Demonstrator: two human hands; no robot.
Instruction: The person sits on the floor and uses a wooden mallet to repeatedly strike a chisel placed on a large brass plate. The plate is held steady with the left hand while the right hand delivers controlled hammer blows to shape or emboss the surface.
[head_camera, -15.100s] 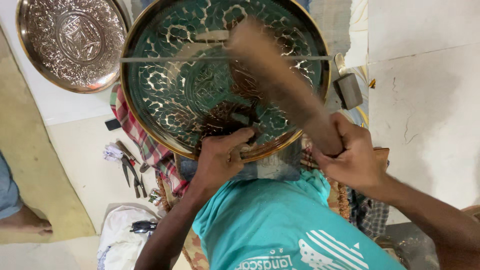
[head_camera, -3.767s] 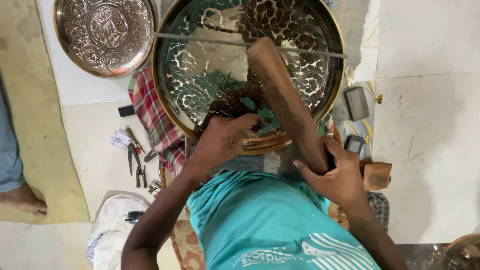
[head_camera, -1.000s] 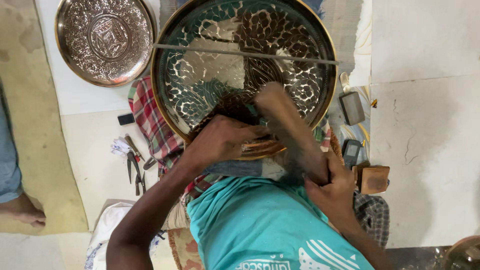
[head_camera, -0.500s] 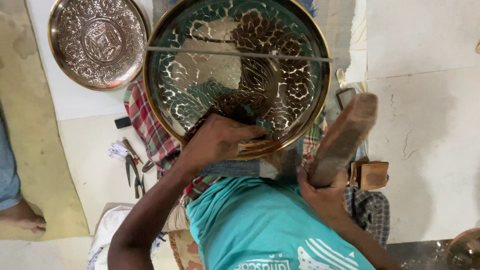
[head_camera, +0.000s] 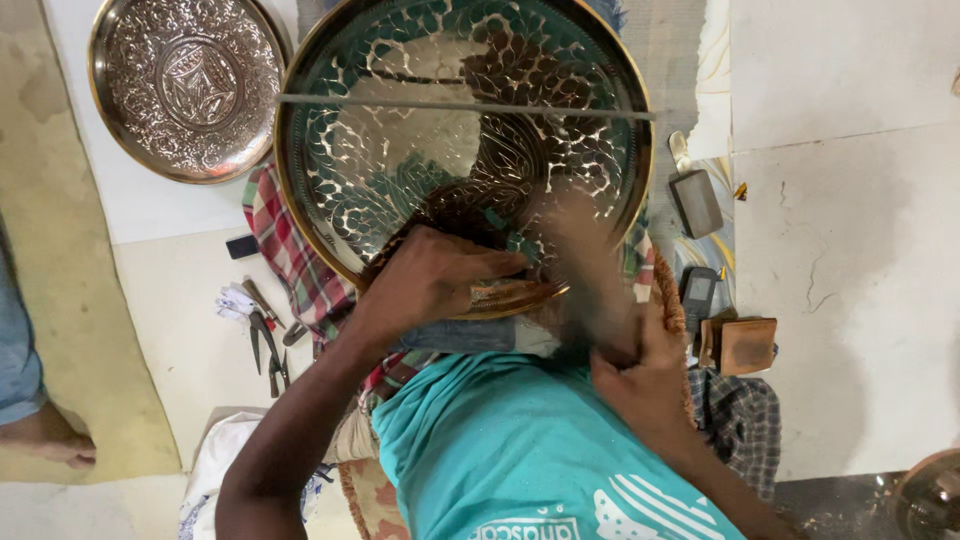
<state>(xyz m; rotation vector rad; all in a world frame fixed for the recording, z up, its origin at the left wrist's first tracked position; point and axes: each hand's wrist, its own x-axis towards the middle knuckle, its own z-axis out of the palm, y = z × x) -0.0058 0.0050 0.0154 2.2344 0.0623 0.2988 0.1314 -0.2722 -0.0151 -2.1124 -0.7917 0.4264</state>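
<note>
A large round engraved metal tray with green and brown patterned inlay lies in front of me on a checked cloth. My left hand rests on the tray's near rim, fingers closed around a small tool whose tip touches the pattern. My right hand grips a brown wooden mallet, blurred by motion, over the tray's near right edge beside the left hand. A thin straight rod lies across the tray.
A smaller engraved silver-coloured tray lies at the upper left. Pliers and small tools sit on the white floor at left. A phone, a dark block and a brown wooden box lie at right. Another person's bare foot shows at left.
The mallet swung from raised at the right down onto the tool at the tray's near rim. My left hand stayed in place on the tray.
</note>
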